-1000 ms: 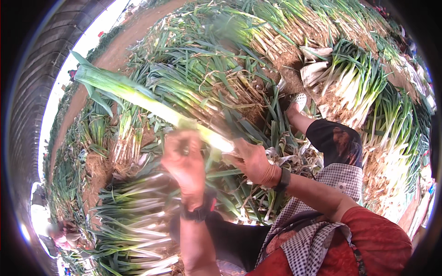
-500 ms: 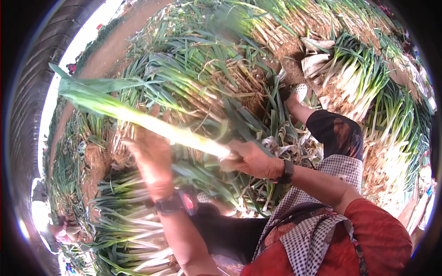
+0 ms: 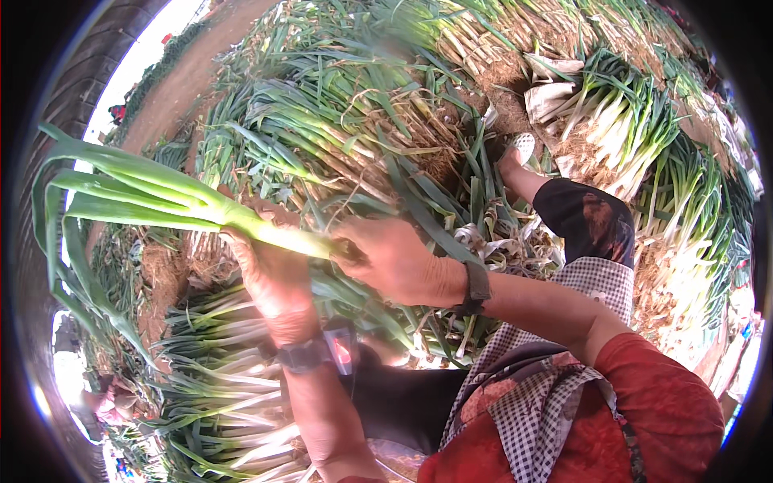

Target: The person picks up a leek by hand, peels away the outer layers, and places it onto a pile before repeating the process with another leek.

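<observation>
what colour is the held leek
The leek is green at its leaves, whitish toward the right hand; clearest in head view.

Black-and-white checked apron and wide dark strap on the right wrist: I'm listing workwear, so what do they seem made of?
The black-and-white checked apron looks like woven cloth, perhaps cotton, with a matte finish: it folds softly without shine. The wide dark strap seems matte, possibly fabric or rubber; its dull surface leaves that open.
</observation>
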Tool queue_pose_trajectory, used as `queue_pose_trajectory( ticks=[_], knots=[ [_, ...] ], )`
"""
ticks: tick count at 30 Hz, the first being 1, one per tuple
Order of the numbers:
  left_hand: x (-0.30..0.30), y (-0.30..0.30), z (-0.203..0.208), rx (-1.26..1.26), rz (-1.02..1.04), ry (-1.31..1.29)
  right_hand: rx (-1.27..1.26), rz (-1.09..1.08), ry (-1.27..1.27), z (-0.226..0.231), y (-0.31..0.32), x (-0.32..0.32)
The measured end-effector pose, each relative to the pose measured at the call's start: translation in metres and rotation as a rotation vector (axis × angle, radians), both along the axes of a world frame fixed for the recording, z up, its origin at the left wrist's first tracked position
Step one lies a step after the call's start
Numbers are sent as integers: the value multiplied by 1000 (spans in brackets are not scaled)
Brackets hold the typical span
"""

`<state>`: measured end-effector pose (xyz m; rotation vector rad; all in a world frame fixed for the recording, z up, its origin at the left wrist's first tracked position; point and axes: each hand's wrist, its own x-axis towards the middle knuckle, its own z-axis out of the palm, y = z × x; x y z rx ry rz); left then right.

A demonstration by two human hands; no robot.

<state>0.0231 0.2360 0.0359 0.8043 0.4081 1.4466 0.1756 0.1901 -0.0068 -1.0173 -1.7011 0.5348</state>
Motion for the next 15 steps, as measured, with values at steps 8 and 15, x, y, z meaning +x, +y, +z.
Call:
queue_pose_trajectory(
  ticks=[8,15],
  knots=[
    [4,-7,-3,-43,0,10,47,17,75,1,6,4],
    [15,-15,2,-33,38,66,72,19,137,-2,3,5]
  ],
)
